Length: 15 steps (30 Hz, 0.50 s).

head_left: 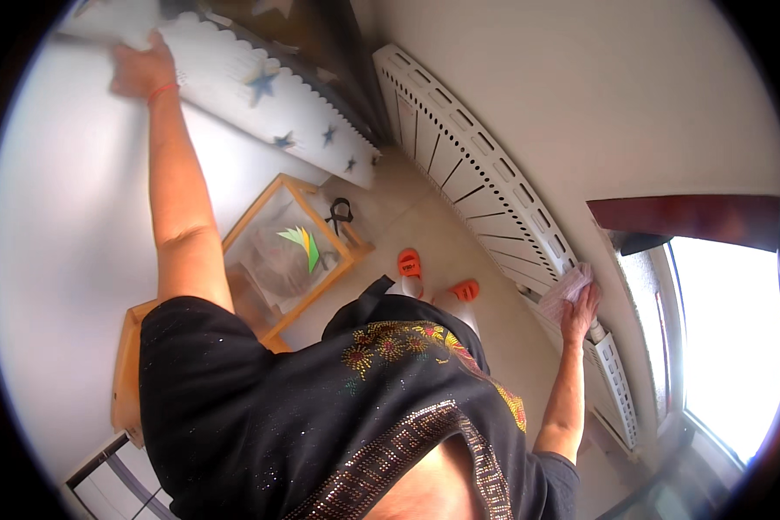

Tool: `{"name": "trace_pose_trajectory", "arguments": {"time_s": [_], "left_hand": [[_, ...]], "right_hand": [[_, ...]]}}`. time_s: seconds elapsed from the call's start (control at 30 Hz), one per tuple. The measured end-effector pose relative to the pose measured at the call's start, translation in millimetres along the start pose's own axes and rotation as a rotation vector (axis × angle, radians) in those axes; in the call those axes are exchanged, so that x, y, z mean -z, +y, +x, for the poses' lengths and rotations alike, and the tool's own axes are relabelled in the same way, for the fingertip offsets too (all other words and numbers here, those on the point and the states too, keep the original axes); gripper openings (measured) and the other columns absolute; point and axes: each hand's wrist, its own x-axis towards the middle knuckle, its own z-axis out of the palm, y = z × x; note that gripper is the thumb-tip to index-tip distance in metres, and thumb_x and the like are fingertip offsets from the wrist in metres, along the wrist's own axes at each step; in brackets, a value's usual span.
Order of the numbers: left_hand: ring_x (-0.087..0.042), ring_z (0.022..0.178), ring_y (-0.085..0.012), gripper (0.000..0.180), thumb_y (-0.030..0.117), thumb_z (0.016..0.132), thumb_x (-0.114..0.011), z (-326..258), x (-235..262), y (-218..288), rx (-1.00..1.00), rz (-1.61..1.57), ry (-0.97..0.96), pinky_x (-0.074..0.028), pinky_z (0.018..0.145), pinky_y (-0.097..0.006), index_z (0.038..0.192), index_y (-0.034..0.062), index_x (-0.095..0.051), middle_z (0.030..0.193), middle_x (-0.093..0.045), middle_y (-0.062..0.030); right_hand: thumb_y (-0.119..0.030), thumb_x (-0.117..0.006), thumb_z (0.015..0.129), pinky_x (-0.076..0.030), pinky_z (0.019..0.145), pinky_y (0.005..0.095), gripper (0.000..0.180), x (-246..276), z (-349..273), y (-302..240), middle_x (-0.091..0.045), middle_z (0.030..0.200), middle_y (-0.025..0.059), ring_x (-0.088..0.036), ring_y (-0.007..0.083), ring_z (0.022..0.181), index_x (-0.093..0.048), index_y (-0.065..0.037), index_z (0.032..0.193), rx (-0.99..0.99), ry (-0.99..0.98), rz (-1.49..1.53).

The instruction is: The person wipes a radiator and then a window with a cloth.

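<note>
The right hand [580, 315] has its grip around a pink cloth [563, 291] at the radiator [472, 165], while the left hand [143, 69], its grip too blurred to tell, meets a star-patterned cover [234, 80].

I log a plain pale wall [667, 113] along the right. The window [737, 347] on that side reads blown-out white, strong light coming through. Just above it in my view: a dark red band [689, 217]. Floor [520, 368]: beige. Left of centre I note wood-framed furniture [253, 213] with a clear panel; far left, a broad white surface [61, 234].
</note>
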Motion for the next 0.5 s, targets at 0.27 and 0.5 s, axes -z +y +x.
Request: {"name": "trace_pose_trajectory", "arguments": {"time_s": [0.27, 0.5], "left_hand": [[-0.05, 0.108, -0.0301, 0.069, 0.063, 0.072, -0.063, 17, -41, -59, -0.283, 0.222, 0.091, -0.022, 0.099, -0.053, 0.099, -0.0014, -0.059, 0.104, -0.06, -0.0155], [-0.018, 0.131, -0.0377, 0.109, 0.078, 0.062, -0.061, 29, -33, -59, -0.24, -0.054, 0.098, 0.001, 0.102, -0.07, 0.124, -0.0071, -0.032, 0.13, -0.032, -0.0219]], "right_hand": [[-0.003, -0.068, 0.067, -0.028, 0.108, 0.0475, 0.073, -23, -7, 3, -0.042, 0.138, 0.0182, -0.037, 0.0404, 0.129, -0.04, -0.007, 0.134, 0.024, 0.216, 0.016], [0.007, -0.062, 0.068, -0.032, 0.108, 0.0419, 0.068, -16, 8, -32, -0.047, 0.135, 0.0182, -0.041, 0.0373, 0.128, -0.045, -0.009, 0.132, -0.048, 0.161, 0.197]]}}
